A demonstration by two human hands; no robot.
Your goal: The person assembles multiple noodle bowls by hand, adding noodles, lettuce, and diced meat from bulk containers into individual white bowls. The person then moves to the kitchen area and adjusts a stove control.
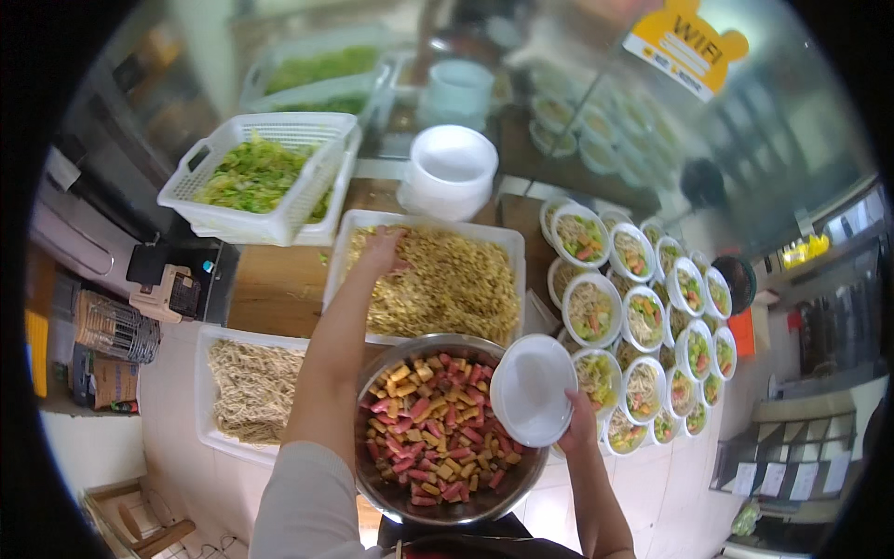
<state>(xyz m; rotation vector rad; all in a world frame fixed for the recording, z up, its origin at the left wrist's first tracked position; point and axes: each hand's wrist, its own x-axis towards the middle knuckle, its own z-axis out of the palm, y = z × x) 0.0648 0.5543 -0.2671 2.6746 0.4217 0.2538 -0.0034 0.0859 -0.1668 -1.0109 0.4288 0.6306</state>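
Note:
My left hand [380, 250] reaches into a white tray [518, 250] of chopped yellowish food [447, 279]. Its fingers look spread and partly sunk in the pieces. My right hand [581, 424] grips the rim of a white bowl [535, 389], which is tilted over the right edge of a large metal basin [372, 484]. I see no food in the bowl. Inside the basin lie pink and tan chunks [438, 429], perhaps sausage and tofu. At left, partly behind my forearm, sits a tray of pale thin strands [250, 391].
A white basket [279, 219] of chopped greens stands at the back left. Stacked white bowls [453, 168] rise behind the yellowish food. On the right are many filled bowls [643, 317], piled in layers. A glass pane [587, 102] with a yellow sticker [689, 47] runs behind.

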